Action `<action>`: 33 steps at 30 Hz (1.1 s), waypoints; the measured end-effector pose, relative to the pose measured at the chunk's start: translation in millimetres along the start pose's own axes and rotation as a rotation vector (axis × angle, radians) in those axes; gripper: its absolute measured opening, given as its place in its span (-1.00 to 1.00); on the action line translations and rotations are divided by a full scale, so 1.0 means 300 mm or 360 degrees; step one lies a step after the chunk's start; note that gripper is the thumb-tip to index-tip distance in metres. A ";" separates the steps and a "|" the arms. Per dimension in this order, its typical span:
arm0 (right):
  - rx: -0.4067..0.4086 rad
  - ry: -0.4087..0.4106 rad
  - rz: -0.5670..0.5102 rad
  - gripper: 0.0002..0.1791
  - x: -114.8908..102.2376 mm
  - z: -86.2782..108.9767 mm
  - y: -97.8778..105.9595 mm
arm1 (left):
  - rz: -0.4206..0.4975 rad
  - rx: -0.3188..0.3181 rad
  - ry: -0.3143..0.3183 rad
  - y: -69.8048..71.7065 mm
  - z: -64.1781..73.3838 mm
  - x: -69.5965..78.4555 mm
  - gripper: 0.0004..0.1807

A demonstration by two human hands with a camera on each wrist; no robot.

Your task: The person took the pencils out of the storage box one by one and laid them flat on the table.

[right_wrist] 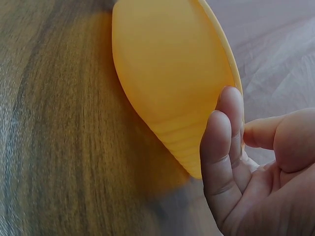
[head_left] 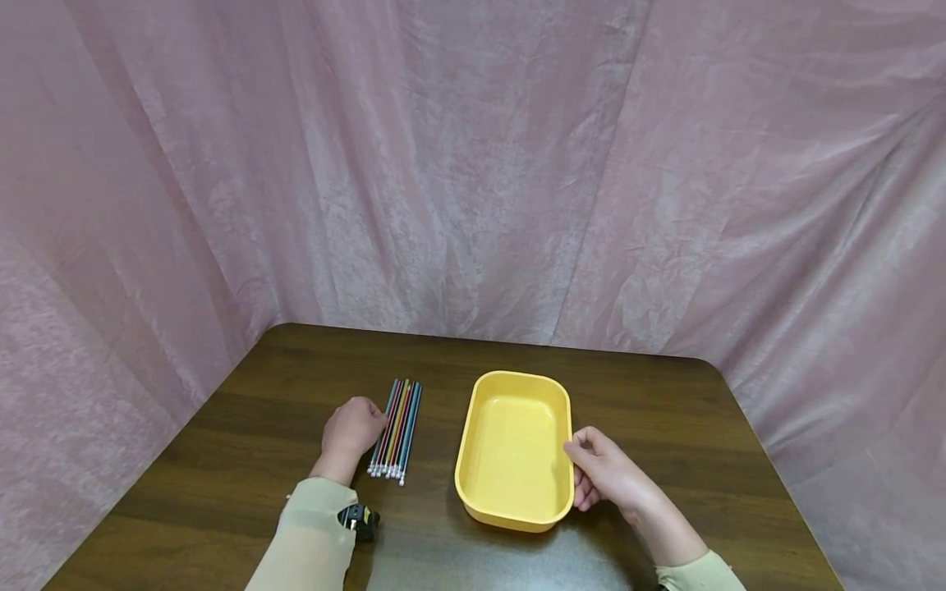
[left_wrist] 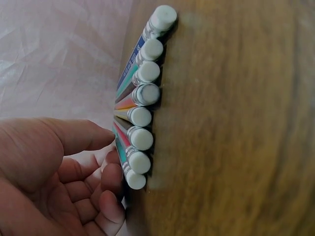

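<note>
Your left hand (head_left: pixel 353 428) sits on the table with fingers curled loosely, holding nothing; in the left wrist view the fingertips (left_wrist: pixel 114 173) touch or nearly touch the nearest pencil, thumb hanging free above them. Directly to that hand's right lies the row of pencils (head_left: pixel 397 427), flat, side by side, touching each other, white eraser ends (left_wrist: pixel 141 117) toward you and lined up roughly even, tips pointing away. Colours are mixed: blue, teal, red, yellow, stripes. Your right hand (head_left: pixel 600 472) is at the near right side of the yellow tray (head_left: pixel 513 501), fingers (right_wrist: pixel 222 142) bent lightly against its outer wall near the rim and thumb coming in over the rim; contact looks real, but whether it is a true pinch or just a touch, cannot tell. The tray is to that hand's left, upright on the table, rounded corners, long side running away from you, nothing inside. Tray and pencils lie between your two hands, near each other but apart, a strip of bare wood between them. Both rest on the dark wooden table (head_left: pixel 665 410). Beyond the table and off both sides hangs a wrinkled pink cloth backdrop (head_left: pixel 473 164). Pale sleeves cover both forearms, and a small black device (head_left: pixel 358 519) sits at your left wrist.
</note>
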State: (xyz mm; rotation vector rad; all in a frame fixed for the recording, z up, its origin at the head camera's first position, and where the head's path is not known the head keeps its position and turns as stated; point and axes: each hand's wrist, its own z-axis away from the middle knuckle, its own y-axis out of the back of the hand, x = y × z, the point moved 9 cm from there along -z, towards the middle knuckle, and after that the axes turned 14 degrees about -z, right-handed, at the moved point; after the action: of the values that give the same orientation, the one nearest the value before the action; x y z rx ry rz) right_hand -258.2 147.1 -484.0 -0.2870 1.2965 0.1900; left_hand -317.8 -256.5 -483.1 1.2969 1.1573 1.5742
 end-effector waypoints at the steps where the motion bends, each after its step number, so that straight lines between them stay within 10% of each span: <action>1: -0.0002 0.0001 -0.0002 -0.74 0.001 0.000 -0.001 | -0.0005 0.0002 -0.0001 0.000 0.000 -0.001 -0.56; 33: 0.0038 -0.0023 -0.0028 -0.57 0.008 0.008 0.034 | 0.0035 -0.0031 -0.0016 -0.003 -0.005 0.005 -0.73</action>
State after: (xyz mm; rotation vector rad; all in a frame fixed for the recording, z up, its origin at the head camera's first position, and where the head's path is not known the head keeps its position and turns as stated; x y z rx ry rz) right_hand -258.4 157.4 -486.7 -0.2760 1.2807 0.1609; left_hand -319.5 -255.2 -483.6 1.3075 1.1227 1.5893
